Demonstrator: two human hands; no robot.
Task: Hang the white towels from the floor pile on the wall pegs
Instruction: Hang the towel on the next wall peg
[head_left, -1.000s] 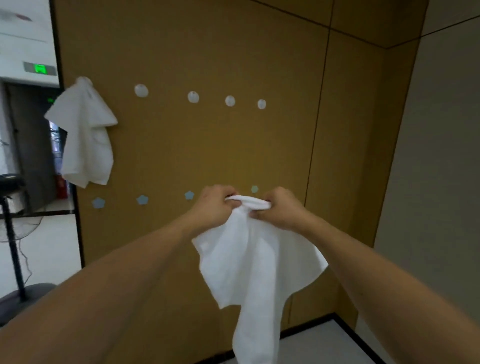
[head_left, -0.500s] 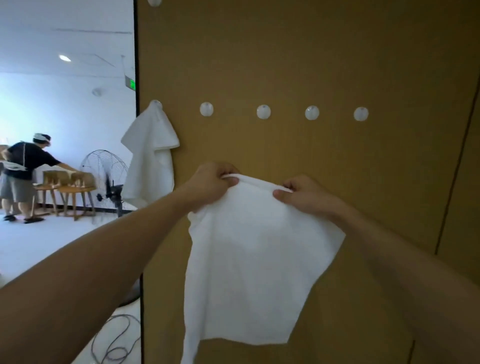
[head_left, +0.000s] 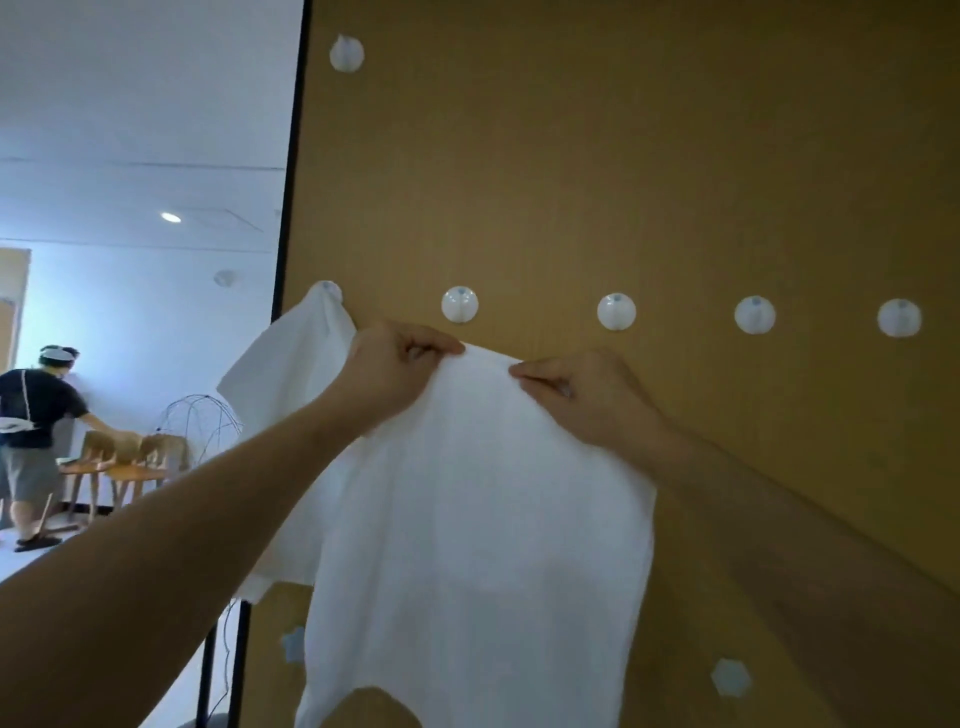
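Change: since half a second before, the towel (head_left: 467, 519) had been raised and brought nearer the wall (head_left: 675, 156), so that its top edge was seen just below the row of pegs.
Hands: the left hand (head_left: 395, 369) and the right hand (head_left: 582, 400) were both pinched on the towel's top edge, set a little apart, with a short span of cloth stretched between them.
Towel: it was held up against the wall and hung down from the hands, its long axis roughly vertical.
Target peg: the free peg (head_left: 460, 304) was found just above the left hand, up and to the left of the stretched span.
Nearer hand: the left; the right was closer to the next peg (head_left: 616, 312).
Already hung: another towel (head_left: 291, 374) was draped on the end peg (head_left: 327, 290), behind the left forearm.
Next move, judged: a short lift up and leftward was called for to hook the span over the free peg.
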